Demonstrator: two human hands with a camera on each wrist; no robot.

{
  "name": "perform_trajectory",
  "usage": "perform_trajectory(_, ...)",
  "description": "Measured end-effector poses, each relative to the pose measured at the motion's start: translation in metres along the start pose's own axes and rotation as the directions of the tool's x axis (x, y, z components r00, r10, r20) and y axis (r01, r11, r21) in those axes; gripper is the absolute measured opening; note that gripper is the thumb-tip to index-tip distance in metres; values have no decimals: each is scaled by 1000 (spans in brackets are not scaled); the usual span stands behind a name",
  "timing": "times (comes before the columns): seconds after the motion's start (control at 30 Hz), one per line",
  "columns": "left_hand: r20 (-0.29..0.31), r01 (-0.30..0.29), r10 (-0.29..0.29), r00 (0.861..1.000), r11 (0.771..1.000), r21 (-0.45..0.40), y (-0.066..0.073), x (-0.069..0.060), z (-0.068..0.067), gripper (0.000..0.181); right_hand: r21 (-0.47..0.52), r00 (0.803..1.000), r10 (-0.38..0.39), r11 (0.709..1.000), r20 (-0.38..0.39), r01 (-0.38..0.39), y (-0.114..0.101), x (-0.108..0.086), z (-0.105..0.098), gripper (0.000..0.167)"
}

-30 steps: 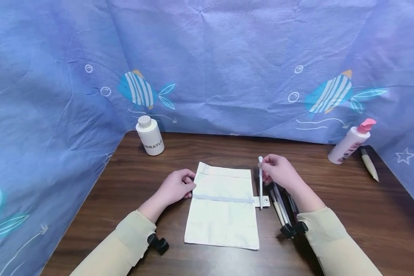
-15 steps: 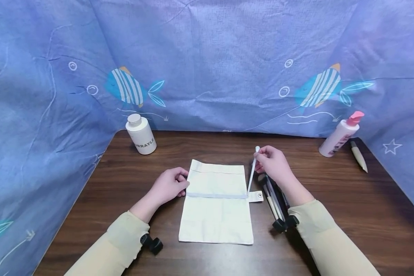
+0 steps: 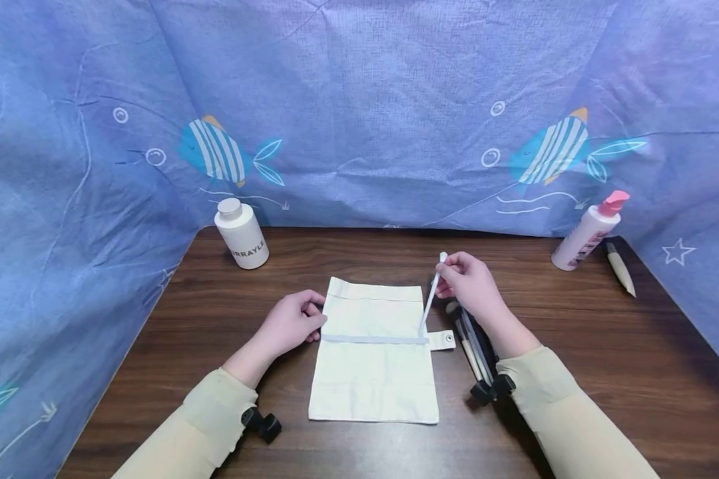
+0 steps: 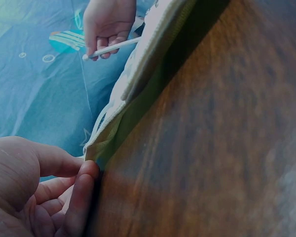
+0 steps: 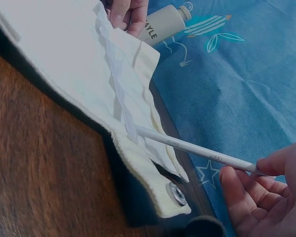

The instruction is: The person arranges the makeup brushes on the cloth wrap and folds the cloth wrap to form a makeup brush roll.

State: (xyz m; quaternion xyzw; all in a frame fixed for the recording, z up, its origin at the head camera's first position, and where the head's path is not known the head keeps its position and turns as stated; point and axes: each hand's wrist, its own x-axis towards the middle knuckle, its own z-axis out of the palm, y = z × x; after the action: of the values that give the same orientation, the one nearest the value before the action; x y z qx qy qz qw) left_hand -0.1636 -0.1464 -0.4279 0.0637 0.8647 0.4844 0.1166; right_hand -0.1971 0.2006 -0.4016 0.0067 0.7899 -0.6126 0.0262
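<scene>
A cream cloth roll-up case (image 3: 371, 386) lies unfolded on the table, with a pale elastic band (image 3: 371, 339) across it and a snap tab (image 3: 443, 340) at its right side. My left hand (image 3: 293, 322) pinches the case's left edge between thumb and finger. My right hand (image 3: 470, 283) pinches a slim white makeup brush (image 3: 430, 299) near its upper end, holding it tilted. The brush's lower end meets the band (image 5: 121, 94) near its right end; whether it is under the band I cannot tell. Printing shows on the brush handle (image 5: 202, 151).
Several makeup brushes (image 3: 470, 349) lie right of the case, partly hidden by my right arm. A white bottle (image 3: 242, 236) stands back left. A pink-topped pump bottle (image 3: 587, 239) and a pale tapered object (image 3: 620, 269) are back right. A blue fish-print cloth (image 3: 359, 133) hangs behind.
My right hand has moved the brush leftward, from over the snap tab to the right end of the band, and tilted it. The left hand stays on the case's edge. The head view has shifted slightly.
</scene>
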Motion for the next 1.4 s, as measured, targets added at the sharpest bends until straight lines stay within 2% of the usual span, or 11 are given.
perform_trajectory(0.57,0,1,-1,1000,1000,-4,3,0,-1,25,-63,997,33,998,66,-29,0,0,4,23)
perform_trajectory(0.83,1,6,-6,1000,1000,-3,2,-1,0,25,-106,991,73,992,112,-61,0,-3,7,23)
perform_trajectory(1.4,-3,13,-13,1000,1000,-3,2,-1,0,24,-160,994,62,986,87,-48,-7,-9,11,21)
